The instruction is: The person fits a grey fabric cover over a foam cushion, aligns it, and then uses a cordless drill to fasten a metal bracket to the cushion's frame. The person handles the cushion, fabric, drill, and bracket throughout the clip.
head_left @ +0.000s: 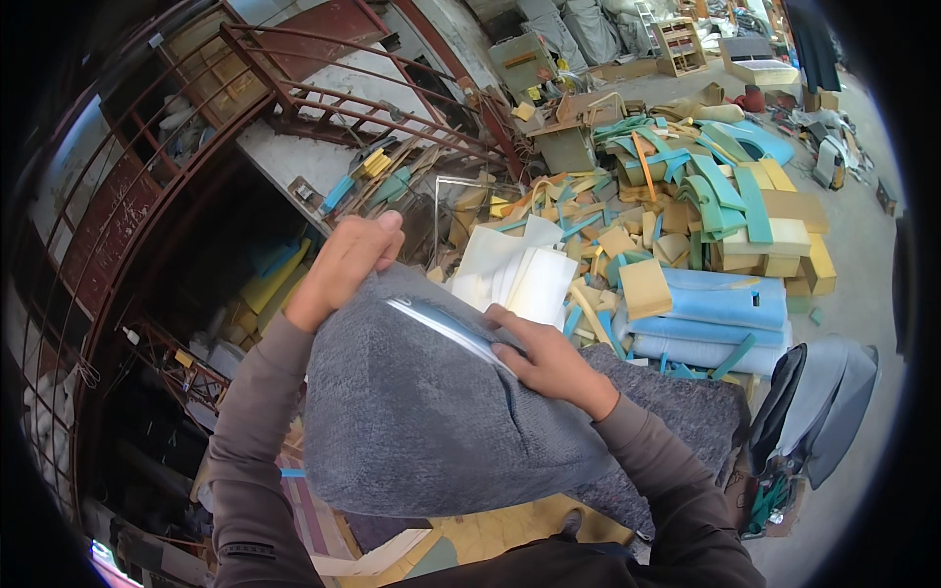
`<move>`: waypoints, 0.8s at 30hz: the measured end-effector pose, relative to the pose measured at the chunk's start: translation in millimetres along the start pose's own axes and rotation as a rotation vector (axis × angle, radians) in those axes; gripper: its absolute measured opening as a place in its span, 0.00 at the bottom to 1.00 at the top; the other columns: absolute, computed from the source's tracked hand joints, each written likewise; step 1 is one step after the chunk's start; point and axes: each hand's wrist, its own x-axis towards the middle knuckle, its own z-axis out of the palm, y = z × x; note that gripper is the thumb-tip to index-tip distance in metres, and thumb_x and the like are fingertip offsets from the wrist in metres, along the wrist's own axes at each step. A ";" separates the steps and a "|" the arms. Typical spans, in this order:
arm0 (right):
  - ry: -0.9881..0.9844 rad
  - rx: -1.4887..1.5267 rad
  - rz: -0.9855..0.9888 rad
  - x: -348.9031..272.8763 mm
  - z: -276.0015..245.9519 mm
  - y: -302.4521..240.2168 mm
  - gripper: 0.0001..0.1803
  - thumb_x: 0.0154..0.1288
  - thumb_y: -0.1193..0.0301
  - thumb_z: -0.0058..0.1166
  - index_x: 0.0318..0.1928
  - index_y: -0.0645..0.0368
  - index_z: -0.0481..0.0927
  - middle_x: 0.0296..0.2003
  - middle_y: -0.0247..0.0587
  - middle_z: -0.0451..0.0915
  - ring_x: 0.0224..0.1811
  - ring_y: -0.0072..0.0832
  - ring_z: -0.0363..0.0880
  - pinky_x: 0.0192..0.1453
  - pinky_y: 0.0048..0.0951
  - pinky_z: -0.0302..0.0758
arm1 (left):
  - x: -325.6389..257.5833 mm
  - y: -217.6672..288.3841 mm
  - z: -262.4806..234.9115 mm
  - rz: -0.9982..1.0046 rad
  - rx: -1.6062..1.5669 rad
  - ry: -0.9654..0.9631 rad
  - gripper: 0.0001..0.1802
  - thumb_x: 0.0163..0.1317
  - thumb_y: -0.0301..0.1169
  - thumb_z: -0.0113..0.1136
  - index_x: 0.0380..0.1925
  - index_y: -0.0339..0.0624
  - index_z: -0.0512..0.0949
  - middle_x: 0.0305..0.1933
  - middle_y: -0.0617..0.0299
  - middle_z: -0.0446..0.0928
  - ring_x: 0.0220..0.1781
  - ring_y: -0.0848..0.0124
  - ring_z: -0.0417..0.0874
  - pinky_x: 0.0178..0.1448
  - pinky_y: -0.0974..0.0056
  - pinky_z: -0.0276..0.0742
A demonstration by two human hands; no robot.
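Observation:
A bulky grey plush cushion (421,421) is held up in front of me, tilted, with a long slit along its upper side. White edging or filling (451,333) shows inside the slit; I cannot tell which. My left hand (345,263) is closed on the cover's fabric at the upper left corner, fingers curled tight. At the other end of the slit my right hand (551,361) pinches the cover's edge, its thumb by the white strip and its fingers on the far side. The cushion's underside is hidden.
Beyond the cushion lies a heap of yellow, green and blue foam offcuts (676,216), with white sheets (520,269) and blue foam rolls (711,304). Dark grey fabric (676,412) spreads under my right forearm. Grey cloths (823,402) hang at right; a rusty railing (196,118) stands left.

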 end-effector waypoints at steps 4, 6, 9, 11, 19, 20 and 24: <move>0.143 -0.245 -0.131 19.0 0.9 -8.4 0.19 0.86 0.67 0.63 0.69 0.58 0.83 0.46 0.58 0.92 0.46 0.55 0.94 0.52 0.46 0.87 | 0.6 0.3 11.1 0.045 -0.092 0.202 0.39 0.92 0.50 0.47 0.18 0.39 0.63 0.20 0.64 0.63 0.26 0.72 0.61 0.37 0.58 0.57; 0.188 -0.258 -0.132 27.3 2.8 -10.6 0.16 0.86 0.68 0.63 0.67 0.60 0.85 0.43 0.57 0.92 0.43 0.53 0.94 0.49 0.45 0.86 | 3.2 1.2 23.2 0.043 -0.196 0.348 0.39 0.93 0.50 0.46 0.17 0.41 0.62 0.20 0.65 0.62 0.26 0.73 0.59 0.36 0.58 0.54; 0.266 -0.174 -0.118 38.1 4.3 -14.7 0.15 0.87 0.68 0.63 0.65 0.62 0.86 0.41 0.58 0.91 0.41 0.51 0.94 0.48 0.43 0.86 | 8.4 2.7 37.2 0.050 -0.309 0.550 0.39 0.94 0.49 0.45 0.17 0.44 0.60 0.20 0.66 0.62 0.26 0.74 0.58 0.35 0.58 0.52; 0.288 -0.198 -0.086 35.9 -0.2 -18.5 0.16 0.87 0.67 0.64 0.64 0.63 0.86 0.41 0.60 0.90 0.41 0.51 0.94 0.48 0.41 0.85 | 12.1 0.8 39.2 0.113 -0.313 0.553 0.37 0.94 0.47 0.47 0.18 0.44 0.61 0.21 0.66 0.65 0.27 0.75 0.59 0.36 0.60 0.54; 0.305 0.361 0.137 -40.3 -23.8 -40.4 0.24 0.90 0.58 0.62 0.72 0.62 0.84 0.65 0.44 0.90 0.69 0.32 0.86 0.75 0.37 0.79 | 41.7 7.3 6.9 0.040 -0.138 0.370 0.32 0.88 0.50 0.64 0.23 0.40 0.80 0.26 0.69 0.75 0.31 0.76 0.72 0.41 0.65 0.67; 0.287 0.398 0.167 -47.2 -25.1 -40.1 0.25 0.89 0.58 0.62 0.73 0.62 0.84 0.63 0.45 0.91 0.68 0.32 0.87 0.75 0.38 0.80 | 41.6 16.7 12.6 0.058 -0.163 0.426 0.31 0.87 0.49 0.64 0.24 0.40 0.80 0.26 0.69 0.76 0.32 0.76 0.73 0.42 0.65 0.68; 0.169 0.273 0.238 -69.9 -62.2 -24.5 0.30 0.85 0.55 0.69 0.74 0.63 0.85 0.62 0.44 0.91 0.64 0.31 0.86 0.72 0.38 0.80 | 19.2 82.2 21.1 0.345 -0.173 0.432 0.23 0.86 0.40 0.59 0.32 0.36 0.85 0.39 0.60 0.84 0.44 0.71 0.82 0.56 0.65 0.76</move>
